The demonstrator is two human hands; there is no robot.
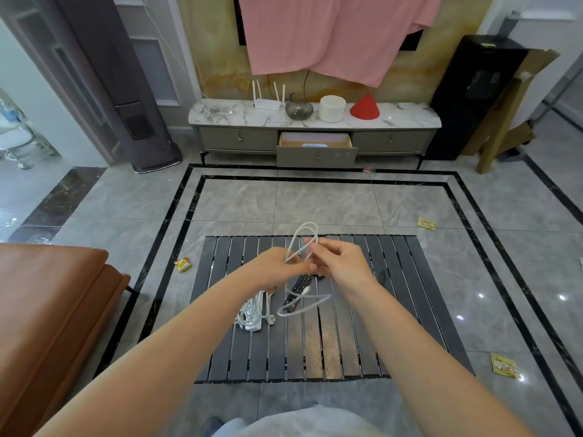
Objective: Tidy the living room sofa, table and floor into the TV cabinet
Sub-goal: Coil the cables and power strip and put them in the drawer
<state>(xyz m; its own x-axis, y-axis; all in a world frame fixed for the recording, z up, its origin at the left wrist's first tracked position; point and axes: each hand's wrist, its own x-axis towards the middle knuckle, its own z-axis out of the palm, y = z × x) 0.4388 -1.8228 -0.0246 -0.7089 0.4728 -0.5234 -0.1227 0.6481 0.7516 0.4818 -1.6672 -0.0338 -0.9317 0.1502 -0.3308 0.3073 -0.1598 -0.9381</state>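
Both hands are raised over the black slatted table point(410, 294). My left hand point(277, 269) and my right hand point(337, 263) each pinch a white cable point(304, 231), which loops up above them and trails down to the table. A black remote point(298, 290) lies on the slats under the hands. A white power strip point(252, 313) with its coiled cord rests left of the remote. Across the room the TV cabinet point(239, 138) has its middle drawer point(316, 156) pulled out.
The brown sofa point(47, 310) is at the left. Yellow wrappers lie on the floor at the table's left point(183, 264), far right point(426, 223) and near right point(504, 365). A router, a dark bowl, a white pot and a red cone stand on the cabinet top.
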